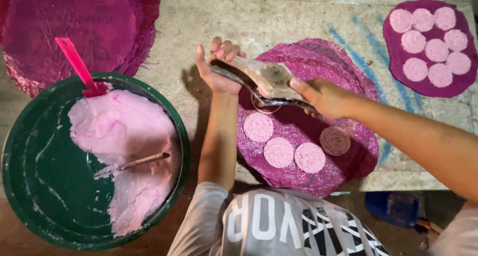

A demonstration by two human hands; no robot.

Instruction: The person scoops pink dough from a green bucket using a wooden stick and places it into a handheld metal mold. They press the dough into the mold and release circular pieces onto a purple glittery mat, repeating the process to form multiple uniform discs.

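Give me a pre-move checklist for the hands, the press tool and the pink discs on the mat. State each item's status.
1. Left hand supports the far end of the press tool: ok, palm under it, fingers curled.
2. Right hand has a grip on the tool's near end: ok.
3. Tool is lifted off the magenta mat: ok, it casts a shadow below.
4. Four pink discs lie flat and apart on the mat: ok, though two nearly touch.
5. Dough loaded in the tool: cannot tell, its underside is hidden.
6. Pink dough left in the green basin: ok, plenty.
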